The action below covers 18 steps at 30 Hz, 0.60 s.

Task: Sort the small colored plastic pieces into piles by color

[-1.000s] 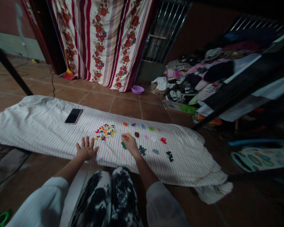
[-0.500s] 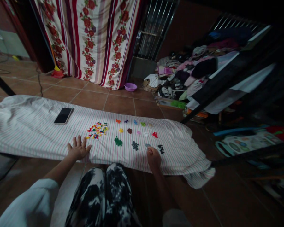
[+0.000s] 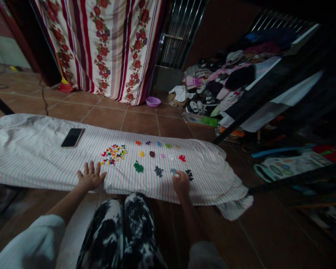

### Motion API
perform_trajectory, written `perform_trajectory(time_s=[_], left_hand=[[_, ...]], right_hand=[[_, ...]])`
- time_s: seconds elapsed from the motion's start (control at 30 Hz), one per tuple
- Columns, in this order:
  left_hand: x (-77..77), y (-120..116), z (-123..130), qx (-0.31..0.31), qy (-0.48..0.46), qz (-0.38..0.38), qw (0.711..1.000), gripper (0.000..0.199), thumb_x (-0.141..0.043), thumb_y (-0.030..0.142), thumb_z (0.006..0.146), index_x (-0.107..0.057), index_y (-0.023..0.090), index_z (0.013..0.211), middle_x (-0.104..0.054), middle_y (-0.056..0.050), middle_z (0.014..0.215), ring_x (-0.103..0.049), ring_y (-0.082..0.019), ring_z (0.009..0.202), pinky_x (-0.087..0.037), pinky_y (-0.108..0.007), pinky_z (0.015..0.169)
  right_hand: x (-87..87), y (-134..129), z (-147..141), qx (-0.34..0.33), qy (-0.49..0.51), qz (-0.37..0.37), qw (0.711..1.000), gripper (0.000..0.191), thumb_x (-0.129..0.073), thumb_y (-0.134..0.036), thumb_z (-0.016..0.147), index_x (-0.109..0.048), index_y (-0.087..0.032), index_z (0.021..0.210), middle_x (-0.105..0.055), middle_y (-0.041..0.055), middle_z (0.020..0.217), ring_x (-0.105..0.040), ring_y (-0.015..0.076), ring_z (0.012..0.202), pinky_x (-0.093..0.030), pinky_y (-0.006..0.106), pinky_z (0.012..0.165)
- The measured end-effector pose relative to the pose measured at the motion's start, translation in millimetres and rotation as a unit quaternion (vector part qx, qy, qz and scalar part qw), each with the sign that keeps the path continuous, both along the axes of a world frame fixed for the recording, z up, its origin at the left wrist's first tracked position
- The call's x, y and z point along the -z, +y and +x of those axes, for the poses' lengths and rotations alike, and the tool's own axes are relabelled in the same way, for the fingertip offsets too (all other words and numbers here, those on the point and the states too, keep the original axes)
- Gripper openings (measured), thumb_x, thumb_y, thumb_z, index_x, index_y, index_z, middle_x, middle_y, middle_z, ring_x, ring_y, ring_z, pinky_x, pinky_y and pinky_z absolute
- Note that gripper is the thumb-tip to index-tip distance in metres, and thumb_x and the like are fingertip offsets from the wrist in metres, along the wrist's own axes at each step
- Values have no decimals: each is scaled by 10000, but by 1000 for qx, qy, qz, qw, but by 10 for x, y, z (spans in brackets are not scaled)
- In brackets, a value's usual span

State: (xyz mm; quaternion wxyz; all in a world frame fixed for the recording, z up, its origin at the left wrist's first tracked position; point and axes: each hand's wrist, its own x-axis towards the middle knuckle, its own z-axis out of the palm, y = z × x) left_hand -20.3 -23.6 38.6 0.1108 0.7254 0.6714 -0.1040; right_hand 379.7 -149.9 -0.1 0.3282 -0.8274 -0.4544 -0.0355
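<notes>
My left hand (image 3: 90,177) lies with fingers spread on the striped cloth (image 3: 50,168), just below a mixed pile of small coloured pieces (image 3: 113,154). My right hand (image 3: 181,182) has its fingers drawn together at the light grey pieces (image 3: 173,170); whatever is between the fingertips is too small to make out. Black pieces (image 3: 189,175) are just right of it, dark grey pieces (image 3: 158,171) to its left. Further left sits a green group (image 3: 138,167). Behind are small groups by colour, among them yellow (image 3: 141,153), brown (image 3: 152,154) and red (image 3: 182,158).
A phone (image 3: 72,138) lies on the left part of the cloth. On the tiled floor beyond stand a purple basin (image 3: 153,101) and a heap of clothes (image 3: 212,82). A floral curtain (image 3: 100,48) hangs behind. My knees are below the near edge.
The view has shifted slightly, so the scene sits a little further left. My right hand's fingers have opened slightly at the light grey pieces. My left hand keeps its place on the cloth.
</notes>
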Motion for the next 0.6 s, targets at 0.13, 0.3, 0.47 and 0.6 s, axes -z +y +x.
perform_trajectory(time_s=[0.13,0.3,0.47,0.6], left_hand=[[-17,-8,5,-1,5,-4,1000,742,-118,578,862,-105,159,1474,-52,-172,1553,-20,-381,1421,-163,-626,1057],[-21,-5,11,-3,9,-11,1000,743,-103,587,864,-89,165,1476,-33,-160,1560,5,-373,1422,-153,-619,1070],[-49,-13,19,-3,5,-14,1000,750,-113,597,861,-88,166,1475,-30,-158,1558,6,-370,1422,-158,-618,1073],[-61,3,22,1,8,-25,1000,744,-121,592,866,-71,166,1473,-16,-167,1553,11,-373,1419,-151,-628,1071]], right_hand=[[2,64,77,-6,2,-15,1000,402,-457,-270,692,-605,-101,1026,-615,133,878,-540,244,908,-443,344,852],[-30,107,96,-27,4,-32,999,371,-430,-242,693,-639,-142,984,-634,103,845,-566,228,873,-439,345,868],[-5,69,122,-40,6,-12,999,354,-448,-262,693,-645,-148,964,-639,103,803,-567,233,824,-445,357,831],[60,39,195,-60,-21,39,997,348,-457,-336,706,-637,-142,931,-625,100,753,-554,248,800,-448,391,810]])
